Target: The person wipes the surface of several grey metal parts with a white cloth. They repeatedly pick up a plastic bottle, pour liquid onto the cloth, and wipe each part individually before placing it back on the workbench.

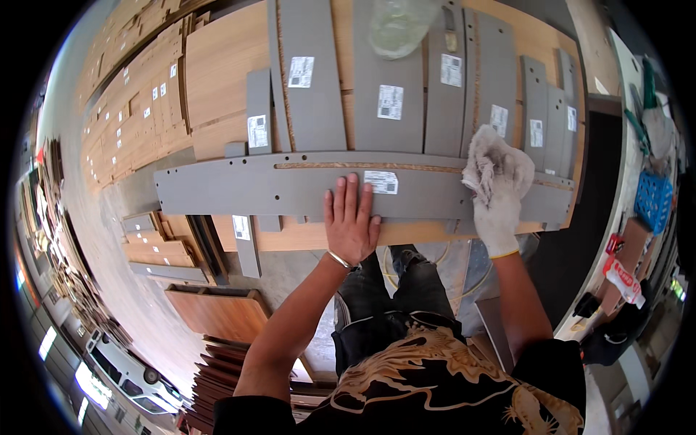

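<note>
A long grey panel (225, 190) with drilled holes, a groove and a white label lies crosswise in front of me, on top of other grey boards. My left hand (351, 223) rests flat on it just below the label, bare, fingers stretched out. Toward the panel's right part, my right hand (499, 210) wears a white glove with a yellow cuff. It is closed on a whitish cloth (496, 163) that touches the panel and its far edge. The gloved fingertips are partly hidden by the cloth.
Several labelled grey boards (312, 119) lie beyond the panel on a wood-coloured surface (225, 58). A clear plastic bag (397, 29) sits on them. Stacked wooden panels (138, 109) stand at the left. A blue basket (652, 201) is on the right-hand bench.
</note>
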